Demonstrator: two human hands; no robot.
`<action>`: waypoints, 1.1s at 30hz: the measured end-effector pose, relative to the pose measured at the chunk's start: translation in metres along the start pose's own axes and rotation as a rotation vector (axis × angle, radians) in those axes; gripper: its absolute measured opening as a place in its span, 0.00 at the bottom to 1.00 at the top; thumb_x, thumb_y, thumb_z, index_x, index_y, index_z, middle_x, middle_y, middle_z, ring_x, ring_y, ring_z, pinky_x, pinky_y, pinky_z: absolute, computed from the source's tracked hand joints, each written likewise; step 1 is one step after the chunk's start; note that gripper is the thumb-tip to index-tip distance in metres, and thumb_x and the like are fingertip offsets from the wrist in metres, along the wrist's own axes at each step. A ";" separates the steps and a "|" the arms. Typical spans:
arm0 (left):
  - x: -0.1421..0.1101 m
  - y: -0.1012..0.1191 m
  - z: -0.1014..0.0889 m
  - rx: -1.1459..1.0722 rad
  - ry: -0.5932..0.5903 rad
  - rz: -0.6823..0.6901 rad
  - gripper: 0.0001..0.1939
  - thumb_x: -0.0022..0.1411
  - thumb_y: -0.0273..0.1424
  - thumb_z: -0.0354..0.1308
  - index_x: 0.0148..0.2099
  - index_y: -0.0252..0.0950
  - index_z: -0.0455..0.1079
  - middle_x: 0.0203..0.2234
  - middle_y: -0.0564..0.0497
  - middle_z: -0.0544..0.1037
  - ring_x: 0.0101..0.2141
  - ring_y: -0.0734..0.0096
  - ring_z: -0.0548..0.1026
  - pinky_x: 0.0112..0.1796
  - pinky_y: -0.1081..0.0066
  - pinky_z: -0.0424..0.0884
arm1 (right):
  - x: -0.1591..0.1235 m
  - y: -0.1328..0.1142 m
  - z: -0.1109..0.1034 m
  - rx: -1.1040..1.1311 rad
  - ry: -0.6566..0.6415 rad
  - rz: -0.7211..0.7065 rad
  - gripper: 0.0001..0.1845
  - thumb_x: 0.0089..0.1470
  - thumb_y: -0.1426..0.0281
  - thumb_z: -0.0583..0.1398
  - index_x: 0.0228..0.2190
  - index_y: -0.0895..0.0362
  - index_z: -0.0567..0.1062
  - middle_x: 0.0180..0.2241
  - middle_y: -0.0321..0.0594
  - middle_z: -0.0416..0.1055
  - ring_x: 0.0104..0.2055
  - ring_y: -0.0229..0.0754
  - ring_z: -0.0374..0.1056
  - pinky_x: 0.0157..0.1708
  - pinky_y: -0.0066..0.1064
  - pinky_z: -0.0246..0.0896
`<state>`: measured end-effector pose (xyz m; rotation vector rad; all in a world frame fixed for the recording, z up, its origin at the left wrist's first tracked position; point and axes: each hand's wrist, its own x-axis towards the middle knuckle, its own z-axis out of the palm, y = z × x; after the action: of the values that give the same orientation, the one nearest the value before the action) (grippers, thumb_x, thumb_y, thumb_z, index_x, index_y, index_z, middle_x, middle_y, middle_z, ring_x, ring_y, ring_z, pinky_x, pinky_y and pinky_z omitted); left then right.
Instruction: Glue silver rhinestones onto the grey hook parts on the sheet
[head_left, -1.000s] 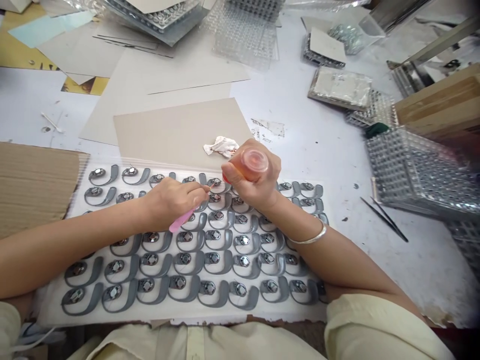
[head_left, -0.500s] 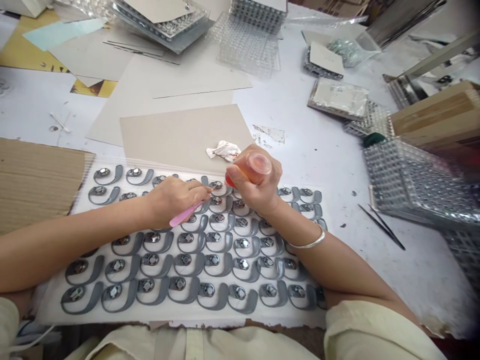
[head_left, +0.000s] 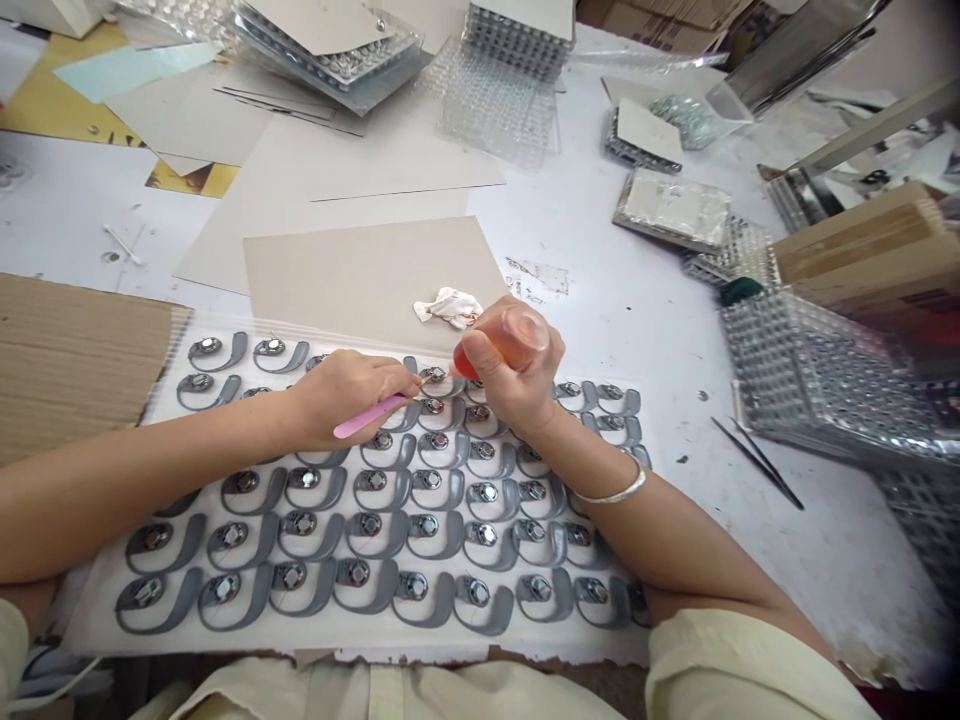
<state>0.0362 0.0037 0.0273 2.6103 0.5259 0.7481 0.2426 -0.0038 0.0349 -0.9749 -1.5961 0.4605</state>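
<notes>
Rows of grey curved pieces [head_left: 424,535], each with a faceted stone at one end, lie on a white sheet [head_left: 300,640]. My left hand [head_left: 349,395] is closed around a slim tool with a pink handle [head_left: 367,416]; its thin tip points at a piece [head_left: 433,376] in the far row. In my right hand [head_left: 517,370] is a squeeze bottle [head_left: 514,338] with orange-red contents, tilted so its nozzle points down and left, close to that same piece. Whether the nozzle touches it I cannot tell. My hands and forearms cover some pieces.
Beyond the sheet lie a crumpled tissue [head_left: 448,307] and grey card [head_left: 360,265]. Corrugated cardboard [head_left: 75,360] is at the left. Black tweezers [head_left: 757,463], stacked clear trays [head_left: 817,360] and a cardboard box [head_left: 862,240] stand to the right.
The view has shifted slightly. Both hands stay at the same far-row piece, and the bottle is tilted a little differently, with its nozzle now showing beside that piece.
</notes>
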 end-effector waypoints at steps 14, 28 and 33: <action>-0.002 -0.004 0.003 -0.079 0.038 -0.008 0.05 0.64 0.24 0.52 0.42 0.33 0.67 0.36 0.48 0.80 0.37 0.71 0.80 0.38 0.73 0.76 | -0.002 0.005 -0.002 -0.007 0.005 0.014 0.15 0.53 0.62 0.61 0.21 0.56 0.68 0.20 0.35 0.65 0.23 0.36 0.61 0.24 0.33 0.59; 0.000 -0.004 0.000 -0.095 0.016 -0.012 0.04 0.63 0.22 0.52 0.41 0.32 0.67 0.36 0.48 0.80 0.37 0.70 0.79 0.38 0.74 0.74 | -0.003 0.004 -0.002 0.000 0.004 0.006 0.15 0.54 0.63 0.61 0.20 0.56 0.69 0.19 0.36 0.65 0.23 0.37 0.62 0.26 0.34 0.60; 0.000 -0.004 -0.001 -0.096 -0.010 -0.039 0.04 0.64 0.23 0.52 0.41 0.32 0.67 0.36 0.49 0.80 0.37 0.71 0.79 0.38 0.74 0.74 | -0.002 0.005 -0.001 0.020 -0.003 -0.023 0.13 0.54 0.66 0.61 0.21 0.56 0.70 0.20 0.35 0.65 0.24 0.37 0.62 0.26 0.34 0.60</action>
<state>0.0346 0.0068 0.0260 2.5074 0.5234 0.7299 0.2453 -0.0033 0.0303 -0.9397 -1.6005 0.4613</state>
